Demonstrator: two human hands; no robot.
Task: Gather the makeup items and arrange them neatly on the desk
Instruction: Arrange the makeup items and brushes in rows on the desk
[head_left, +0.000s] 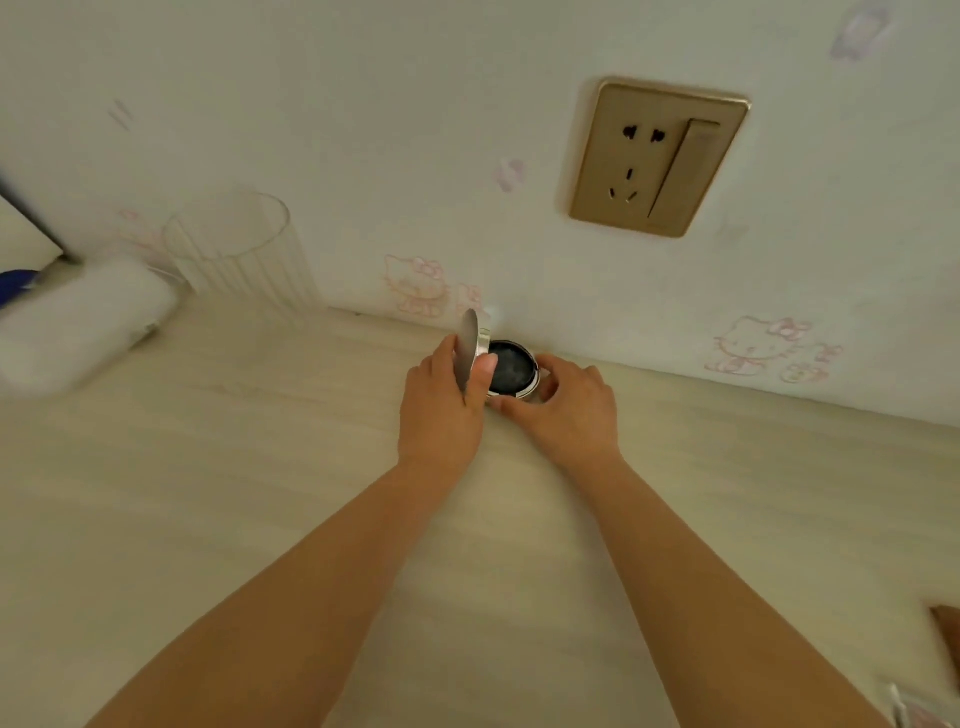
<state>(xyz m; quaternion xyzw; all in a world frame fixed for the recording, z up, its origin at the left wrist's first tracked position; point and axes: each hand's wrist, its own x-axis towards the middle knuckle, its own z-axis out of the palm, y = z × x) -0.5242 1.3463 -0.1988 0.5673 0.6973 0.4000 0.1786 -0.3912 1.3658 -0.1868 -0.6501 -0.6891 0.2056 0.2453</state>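
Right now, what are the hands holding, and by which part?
A round silver compact, open on the pale wooden desk. The left hand pinches its raised lid; the right hand grips the base's side.

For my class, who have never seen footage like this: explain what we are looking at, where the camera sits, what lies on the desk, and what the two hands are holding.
There is no machine here: a camera worn on a person's head looks forward and down at their bare arms. The pale desk meets a wall with cartoon stickers and a gold socket. The left hand has its grip on the raised silver lid of a round compact, which stands open at the wall. The right hand steadies its base. At the far left stand a ribbed clear glass and a blurred white object that cannot be identified.
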